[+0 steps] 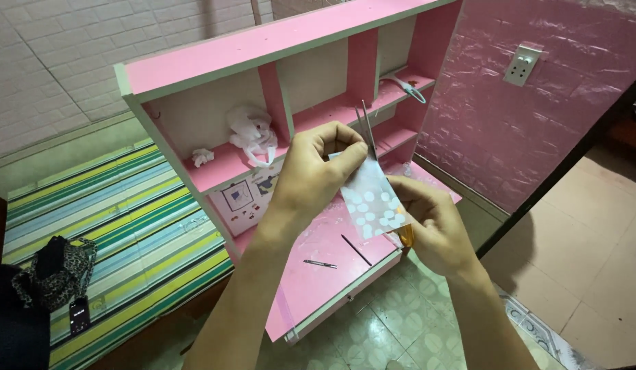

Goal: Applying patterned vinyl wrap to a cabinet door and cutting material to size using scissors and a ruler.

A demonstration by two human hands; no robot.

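Two hands are meeting at frame centre over a pink desk [318, 274]. Left hand [318, 171] is pinching the top edge of a dotted bag [374, 199], fingers pressed together. Right hand [434, 226] is gripping orange-handled scissors [370, 133], blades pointing up. The bag looks light, floppy, slippery; best gripped at an edge, long axis running upper left to lower right.

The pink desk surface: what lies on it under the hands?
On the pink desk lie a small dark pen-like tool and a thin dark stick. The left hand, right hand and dotted bag cover the surface farther back.
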